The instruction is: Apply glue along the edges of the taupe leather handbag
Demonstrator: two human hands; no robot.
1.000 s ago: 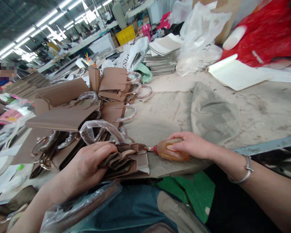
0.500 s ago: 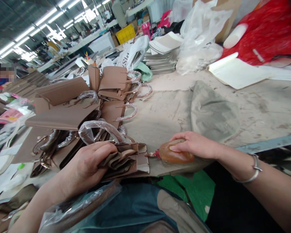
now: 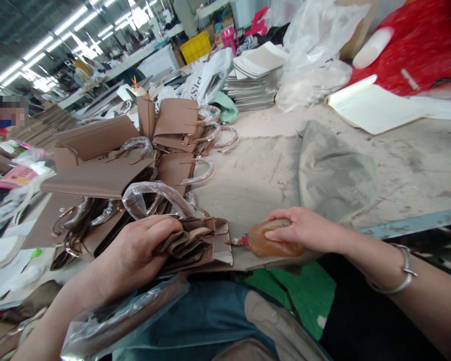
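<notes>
My left hand (image 3: 146, 248) is closed on a brown bag (image 3: 220, 245) at the table's front edge, fingers pressed into its bunched olive lining (image 3: 184, 243). The bag's open end faces right. One plastic-wrapped handle (image 3: 161, 193) arches above it, another (image 3: 135, 316) hangs over my lap. My right hand (image 3: 296, 231) grips an amber squeeze bottle (image 3: 274, 239) lying on its side in the air or on the cloth; I cannot tell which. Its red nozzle (image 3: 240, 241) points left, close to the bag's open end.
Several brown bags (image 3: 93, 175) are piled at the left. Behind stand a stack of grey sheets (image 3: 251, 90), clear plastic (image 3: 304, 65), an open notebook (image 3: 376, 108) and red plastic (image 3: 424, 45). A grey-green cloth (image 3: 334, 170) lies on the table (image 3: 417, 160). A person (image 3: 7, 118) is at the far left.
The view has shifted slightly. My right hand and the bottle are a little further right and lower in view, while my left hand keeps its hold on the bag.
</notes>
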